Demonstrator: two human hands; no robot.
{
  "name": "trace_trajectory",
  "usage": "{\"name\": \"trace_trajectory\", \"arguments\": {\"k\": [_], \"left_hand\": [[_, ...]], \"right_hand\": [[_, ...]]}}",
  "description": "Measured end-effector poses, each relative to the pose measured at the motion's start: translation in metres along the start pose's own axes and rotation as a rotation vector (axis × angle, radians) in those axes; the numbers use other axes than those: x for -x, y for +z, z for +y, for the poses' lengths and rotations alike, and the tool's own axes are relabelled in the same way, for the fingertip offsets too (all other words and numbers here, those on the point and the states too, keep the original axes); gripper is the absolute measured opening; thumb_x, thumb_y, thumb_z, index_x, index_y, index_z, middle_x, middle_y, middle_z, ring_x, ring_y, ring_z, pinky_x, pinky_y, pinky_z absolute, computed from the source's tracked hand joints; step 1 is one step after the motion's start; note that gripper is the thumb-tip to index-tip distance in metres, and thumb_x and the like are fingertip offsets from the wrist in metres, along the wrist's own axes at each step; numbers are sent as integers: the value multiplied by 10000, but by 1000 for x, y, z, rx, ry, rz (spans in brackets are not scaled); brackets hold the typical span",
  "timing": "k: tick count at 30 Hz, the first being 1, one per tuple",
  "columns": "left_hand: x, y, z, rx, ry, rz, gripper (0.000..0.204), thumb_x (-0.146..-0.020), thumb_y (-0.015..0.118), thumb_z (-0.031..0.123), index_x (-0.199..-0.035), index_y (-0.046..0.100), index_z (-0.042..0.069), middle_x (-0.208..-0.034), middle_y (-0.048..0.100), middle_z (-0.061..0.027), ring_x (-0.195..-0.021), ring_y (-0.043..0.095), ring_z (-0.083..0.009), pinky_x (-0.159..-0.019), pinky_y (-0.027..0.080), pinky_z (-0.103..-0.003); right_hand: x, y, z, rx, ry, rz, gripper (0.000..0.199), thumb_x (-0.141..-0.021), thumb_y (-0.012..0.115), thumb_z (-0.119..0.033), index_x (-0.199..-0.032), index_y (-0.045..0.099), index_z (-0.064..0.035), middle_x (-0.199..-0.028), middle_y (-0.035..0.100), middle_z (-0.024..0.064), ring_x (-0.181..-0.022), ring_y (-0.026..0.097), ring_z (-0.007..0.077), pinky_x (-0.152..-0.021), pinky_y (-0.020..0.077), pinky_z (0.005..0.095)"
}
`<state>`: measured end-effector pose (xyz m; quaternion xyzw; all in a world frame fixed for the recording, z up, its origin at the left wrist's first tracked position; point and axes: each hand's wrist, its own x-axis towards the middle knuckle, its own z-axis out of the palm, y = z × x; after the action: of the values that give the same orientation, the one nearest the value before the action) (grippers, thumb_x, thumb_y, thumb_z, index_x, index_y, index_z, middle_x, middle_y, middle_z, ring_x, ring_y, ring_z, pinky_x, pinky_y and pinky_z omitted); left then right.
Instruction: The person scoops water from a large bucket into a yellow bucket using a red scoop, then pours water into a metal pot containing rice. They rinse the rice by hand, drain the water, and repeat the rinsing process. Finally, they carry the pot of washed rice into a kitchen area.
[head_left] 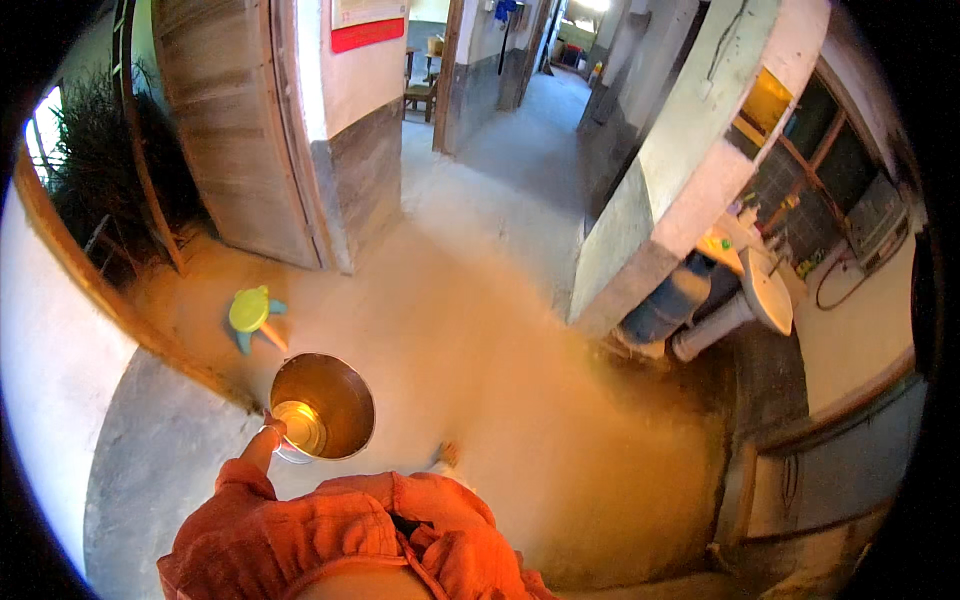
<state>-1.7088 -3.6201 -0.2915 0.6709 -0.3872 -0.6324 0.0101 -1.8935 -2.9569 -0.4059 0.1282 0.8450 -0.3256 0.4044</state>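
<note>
My left hand is closed at the near-left rim of a metal bucket. Whether the fingers hold the rim itself or a handle is too small to tell. The bucket's mouth faces up toward me, and a bright yellow round patch shows low inside it, perhaps its lit base. An orange-red sleeve covers my left arm. My right hand does not show. Just right of the bucket, a small foot-like shape pokes out past my orange-red clothing.
A small stool with a yellow-green seat stands beyond the bucket, near a wooden door. Dark brushwood is piled at the far left. A wall end, blue barrel and white washbasin stand right. A corridor runs ahead.
</note>
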Motion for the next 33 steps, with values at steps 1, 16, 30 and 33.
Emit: {"name": "trace_trajectory", "arguments": {"k": [1, 16, 30, 33], "left_hand": [[-9, 24, 22, 37, -3, 5, 456, -710, 483, 246, -1119, 385, 69, -1076, 442, -209, -895, 461, -470, -753, 402, -530], [-33, 417, 412, -1635, 741, -269, 286, -707, 644, 271, -771, 631, -8, -834, 632, -102, -890, 587, -254, -605, 526, -322], [-213, 796, 706, -196, 325, -243, 494, -779, 477, 119, -1208, 276, 257, -1079, 494, -135, -924, 508, -410, -553, 452, -600], [-198, 898, 766, -71, 310, -344, 518, -800, 419, 45, -1227, 234, 272, -1085, 478, -144, -923, 493, -440, -520, 449, -636]], "right_hand": [[-32, -19, -15, 15, -34, 9, 256, -758, 494, -211, -616, 555, -7, -507, 552, 98, -405, 512, 191, -396, 431, 330], [-397, -245, -604, -318, -729, 95, 139, -767, 506, -113, -702, 546, 3, -569, 532, 57, -463, 517, 137, -418, 415, 264], [-629, -299, -655, -263, 53, -48, 176, -758, 531, -163, -661, 558, -19, -555, 542, 77, -439, 507, 173, -397, 409, 332], [-699, -351, -718, -175, -26, -55, 218, -776, 526, -214, -681, 566, -22, -575, 549, 74, -463, 513, 173, -419, 415, 332]]}}
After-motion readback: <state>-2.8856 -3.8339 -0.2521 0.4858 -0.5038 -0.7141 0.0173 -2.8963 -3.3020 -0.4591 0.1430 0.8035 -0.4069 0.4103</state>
